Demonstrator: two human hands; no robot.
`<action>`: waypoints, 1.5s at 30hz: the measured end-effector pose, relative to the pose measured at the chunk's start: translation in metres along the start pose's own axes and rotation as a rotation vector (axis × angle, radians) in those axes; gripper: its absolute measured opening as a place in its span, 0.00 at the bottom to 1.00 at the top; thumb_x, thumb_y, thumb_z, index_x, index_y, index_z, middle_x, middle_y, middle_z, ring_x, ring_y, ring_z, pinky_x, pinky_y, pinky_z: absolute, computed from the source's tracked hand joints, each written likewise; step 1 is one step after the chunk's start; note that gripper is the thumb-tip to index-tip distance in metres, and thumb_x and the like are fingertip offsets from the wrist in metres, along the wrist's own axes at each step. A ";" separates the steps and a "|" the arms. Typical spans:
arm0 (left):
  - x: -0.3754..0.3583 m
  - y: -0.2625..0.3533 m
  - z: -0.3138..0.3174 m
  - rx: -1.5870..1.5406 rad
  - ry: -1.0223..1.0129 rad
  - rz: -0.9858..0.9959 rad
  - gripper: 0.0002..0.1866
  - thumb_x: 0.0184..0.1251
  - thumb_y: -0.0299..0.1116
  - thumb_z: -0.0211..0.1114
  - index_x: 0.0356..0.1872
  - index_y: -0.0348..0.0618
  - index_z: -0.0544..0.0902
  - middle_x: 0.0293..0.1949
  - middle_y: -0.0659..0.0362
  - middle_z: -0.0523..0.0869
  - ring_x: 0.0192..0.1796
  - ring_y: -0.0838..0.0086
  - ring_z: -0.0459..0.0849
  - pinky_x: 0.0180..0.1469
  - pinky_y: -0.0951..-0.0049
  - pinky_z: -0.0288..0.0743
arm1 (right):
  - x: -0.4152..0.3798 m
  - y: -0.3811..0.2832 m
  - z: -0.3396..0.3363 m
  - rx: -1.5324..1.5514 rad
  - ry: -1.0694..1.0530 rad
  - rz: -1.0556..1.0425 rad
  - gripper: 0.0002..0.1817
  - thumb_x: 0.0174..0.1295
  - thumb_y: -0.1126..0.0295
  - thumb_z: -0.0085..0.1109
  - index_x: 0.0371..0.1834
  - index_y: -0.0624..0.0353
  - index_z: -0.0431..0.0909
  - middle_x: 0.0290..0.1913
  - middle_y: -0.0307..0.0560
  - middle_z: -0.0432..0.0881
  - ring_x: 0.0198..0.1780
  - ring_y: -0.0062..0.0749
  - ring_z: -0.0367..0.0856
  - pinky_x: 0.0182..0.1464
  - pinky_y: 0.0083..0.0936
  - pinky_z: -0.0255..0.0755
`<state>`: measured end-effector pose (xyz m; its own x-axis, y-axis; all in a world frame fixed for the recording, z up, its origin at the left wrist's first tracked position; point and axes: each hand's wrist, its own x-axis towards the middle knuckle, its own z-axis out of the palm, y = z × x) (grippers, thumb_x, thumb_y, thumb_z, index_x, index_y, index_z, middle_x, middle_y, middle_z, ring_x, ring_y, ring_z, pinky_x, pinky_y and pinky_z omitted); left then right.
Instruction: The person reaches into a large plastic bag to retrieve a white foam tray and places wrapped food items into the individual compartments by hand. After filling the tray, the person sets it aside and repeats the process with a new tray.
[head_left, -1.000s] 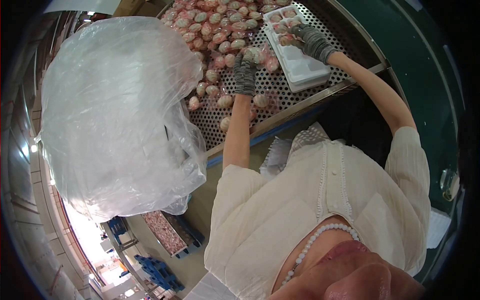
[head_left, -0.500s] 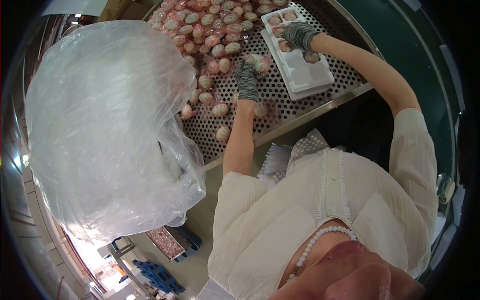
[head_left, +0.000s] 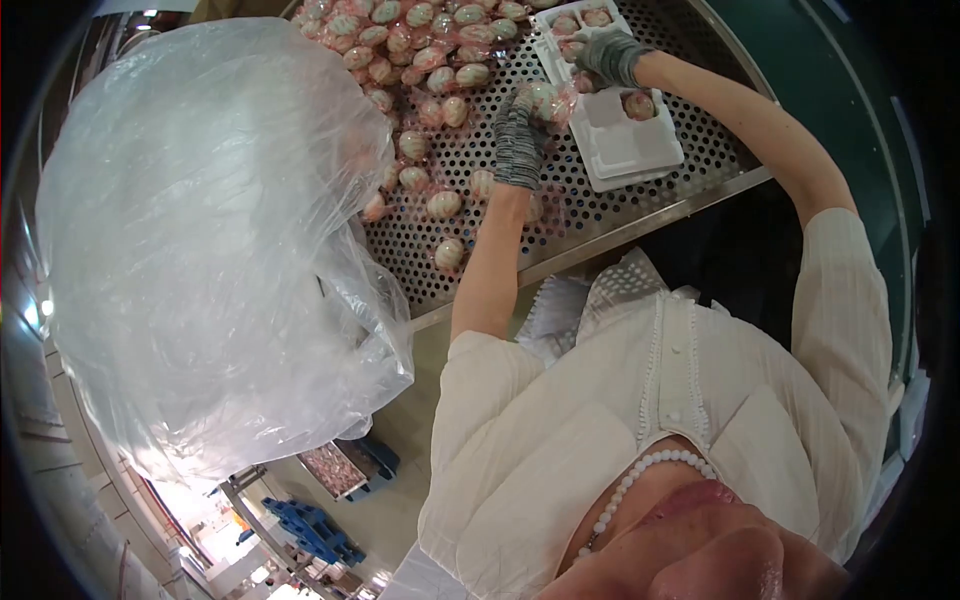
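My left hand [head_left: 519, 128], in a grey striped knit glove, is closed around a clear-wrapped, egg-shaped piece [head_left: 548, 100] with red print, just left of the tray. A white plastic tray [head_left: 625, 140] with moulded hollows lies on the perforated metal table, and another seems to be stacked beneath it. Reaching over the tray's far half, my gloved right hand [head_left: 607, 55] has bent fingers; whatever they grip is hidden. Several pinkish wrapped pieces sit in hollows around it, one [head_left: 639, 105] nearer to me. The nearest hollows hold nothing.
A heap of wrapped egg-shaped pieces [head_left: 430, 45] covers the far left of the perforated table [head_left: 400, 275], with loose ones [head_left: 444, 204] nearer. A large clear plastic bag [head_left: 210, 240] bulges at left. Below on the floor are a filled crate [head_left: 335, 468] and blue pallets [head_left: 312, 530].
My left hand has moved a little right with its wrapped piece, closer to the tray. The right hand stays over the tray's far half, its fingers shifted slightly. The whole view has shifted a little.
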<state>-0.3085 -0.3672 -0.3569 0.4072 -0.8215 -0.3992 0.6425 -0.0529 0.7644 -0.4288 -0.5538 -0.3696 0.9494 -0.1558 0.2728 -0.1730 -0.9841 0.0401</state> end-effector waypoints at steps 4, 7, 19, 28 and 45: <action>-0.004 0.006 0.008 -0.177 -0.192 0.092 0.14 0.55 0.36 0.55 0.40 0.39 0.70 0.37 0.56 0.74 0.40 0.69 0.73 0.44 0.65 0.69 | -0.025 -0.034 -0.063 0.524 -0.120 0.679 0.18 0.43 0.67 0.57 0.41 0.54 0.71 0.38 0.46 0.75 0.33 0.34 0.75 0.33 0.28 0.68; -0.016 -0.006 0.024 -0.082 -0.151 0.296 0.15 0.56 0.30 0.53 0.44 0.37 0.67 0.44 0.54 0.71 0.43 0.67 0.72 0.46 0.67 0.68 | -0.045 -0.060 -0.069 0.619 0.110 0.445 0.23 0.47 0.62 0.56 0.47 0.55 0.66 0.40 0.46 0.73 0.37 0.32 0.73 0.37 0.27 0.69; -0.020 0.002 0.050 0.062 -0.144 -0.102 0.10 0.55 0.33 0.56 0.37 0.40 0.74 0.29 0.59 0.78 0.26 0.76 0.75 0.26 0.80 0.70 | -0.068 -0.100 -0.108 0.558 0.018 0.333 0.30 0.48 0.56 0.54 0.53 0.56 0.60 0.47 0.54 0.69 0.47 0.45 0.68 0.48 0.32 0.63; -0.005 -0.009 0.064 0.395 -0.033 0.405 0.06 0.52 0.25 0.57 0.31 0.36 0.76 0.25 0.59 0.78 0.24 0.80 0.73 0.24 0.84 0.69 | -0.079 -0.090 -0.099 0.197 0.315 0.222 0.28 0.47 0.62 0.56 0.52 0.56 0.62 0.45 0.51 0.66 0.46 0.42 0.66 0.49 0.32 0.62; 0.004 -0.044 0.039 1.458 0.028 1.332 0.08 0.49 0.26 0.53 0.31 0.36 0.75 0.29 0.45 0.75 0.37 0.55 0.72 0.42 0.64 0.66 | -0.076 -0.072 -0.058 0.400 0.218 0.310 0.22 0.43 0.61 0.59 0.41 0.60 0.71 0.32 0.52 0.73 0.35 0.40 0.71 0.39 0.31 0.66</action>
<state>-0.3608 -0.3904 -0.3724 0.1149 -0.7204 0.6840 -0.9484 0.1253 0.2913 -0.5039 -0.4656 -0.3376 0.7861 -0.4640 0.4083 -0.2821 -0.8571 -0.4310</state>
